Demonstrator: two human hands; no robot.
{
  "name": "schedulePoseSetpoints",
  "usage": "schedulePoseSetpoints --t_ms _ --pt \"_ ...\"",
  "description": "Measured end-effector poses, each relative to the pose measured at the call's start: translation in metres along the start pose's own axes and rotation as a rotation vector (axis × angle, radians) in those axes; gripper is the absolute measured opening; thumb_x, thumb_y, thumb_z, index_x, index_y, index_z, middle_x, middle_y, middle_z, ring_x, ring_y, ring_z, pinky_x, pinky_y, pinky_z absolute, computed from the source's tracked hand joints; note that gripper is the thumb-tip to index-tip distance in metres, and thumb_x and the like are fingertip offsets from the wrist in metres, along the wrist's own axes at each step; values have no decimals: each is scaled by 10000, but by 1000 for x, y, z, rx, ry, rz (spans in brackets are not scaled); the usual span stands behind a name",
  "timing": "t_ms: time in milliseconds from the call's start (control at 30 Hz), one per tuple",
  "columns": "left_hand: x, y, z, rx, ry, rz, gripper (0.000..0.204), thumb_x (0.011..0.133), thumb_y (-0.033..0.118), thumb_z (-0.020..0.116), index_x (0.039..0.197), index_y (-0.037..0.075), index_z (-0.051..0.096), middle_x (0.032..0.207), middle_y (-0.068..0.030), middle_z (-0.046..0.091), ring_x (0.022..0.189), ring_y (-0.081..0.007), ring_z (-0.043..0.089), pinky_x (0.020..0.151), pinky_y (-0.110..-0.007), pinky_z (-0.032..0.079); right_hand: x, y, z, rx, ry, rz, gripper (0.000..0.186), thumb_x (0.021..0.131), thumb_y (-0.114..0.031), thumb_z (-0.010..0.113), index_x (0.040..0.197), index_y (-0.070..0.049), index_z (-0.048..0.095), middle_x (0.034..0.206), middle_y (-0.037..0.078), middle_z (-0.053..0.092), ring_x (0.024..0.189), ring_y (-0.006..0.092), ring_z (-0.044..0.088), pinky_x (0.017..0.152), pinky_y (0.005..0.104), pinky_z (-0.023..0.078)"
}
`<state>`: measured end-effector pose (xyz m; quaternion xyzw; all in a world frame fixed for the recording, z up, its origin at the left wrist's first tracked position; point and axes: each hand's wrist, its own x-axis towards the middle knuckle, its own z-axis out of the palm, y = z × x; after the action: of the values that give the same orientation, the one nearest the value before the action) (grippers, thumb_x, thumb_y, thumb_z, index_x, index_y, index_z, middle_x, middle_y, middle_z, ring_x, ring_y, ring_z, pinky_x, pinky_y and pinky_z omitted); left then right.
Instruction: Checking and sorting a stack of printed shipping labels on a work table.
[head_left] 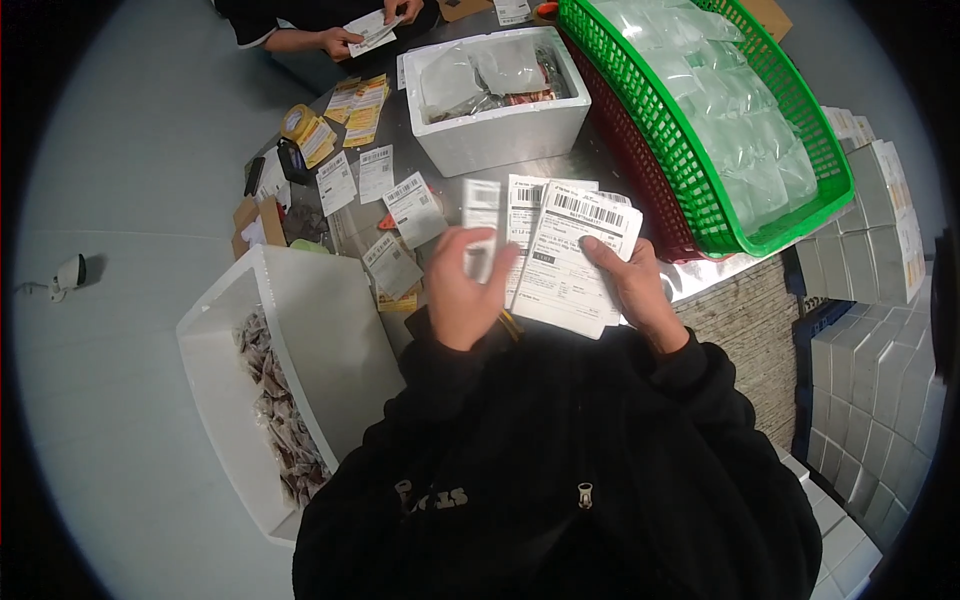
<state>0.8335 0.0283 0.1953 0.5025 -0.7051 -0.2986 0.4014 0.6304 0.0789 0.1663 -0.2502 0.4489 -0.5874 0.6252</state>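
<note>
Two hands are busy with paper labels. The stack of labels [585, 270] is held up on the near side of the white foam box [500, 150], the one with bags in it. The right hand [640, 290] is closed on the stack, with its thumb pressing on the top label. The left hand [462, 295] is about half open, its thumb and fingers curved apart. A blurry slip [482, 207] shows between them, but I cannot tell if the hand has a tight hold of it. This looks like going through the labels one by one. To do it well, it would help to pinch just one slip by its edge, so two do not come off stuck together. The right thumb should press firmly but not bend the paper, and it should stay off the black bars so they are easy to see. More loose labels [412, 208] lie to the left of the foam box and nearer, so any slip put down there should not cover them. The green basket [648, 112] is just right of the foam box, and another person's hands [345, 42] hold papers on its far left side.
</note>
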Motion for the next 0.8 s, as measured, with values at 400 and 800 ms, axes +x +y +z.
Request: schedulePoseSetpoints --t_ms 400,800 --pt "-10 3 13 -763 -353 -492 214 924 123 549 997 -69 610 928 -85 666 794 -80 600 715 -222 470 -5 1 0 -64 65 -9 249 872 -176 659 1023 21 654 949 85 683 816 113 625 734 258 499" --pt "31 -204 -11 -474 450 -359 192 905 135 551 959 -48 571 909 -100 641 814 -156 599 745 -291 463 0 7 -1 -27 157 -45 325 866 -191 666 1064 62 616 992 108 663 862 141 619 769 267 489"
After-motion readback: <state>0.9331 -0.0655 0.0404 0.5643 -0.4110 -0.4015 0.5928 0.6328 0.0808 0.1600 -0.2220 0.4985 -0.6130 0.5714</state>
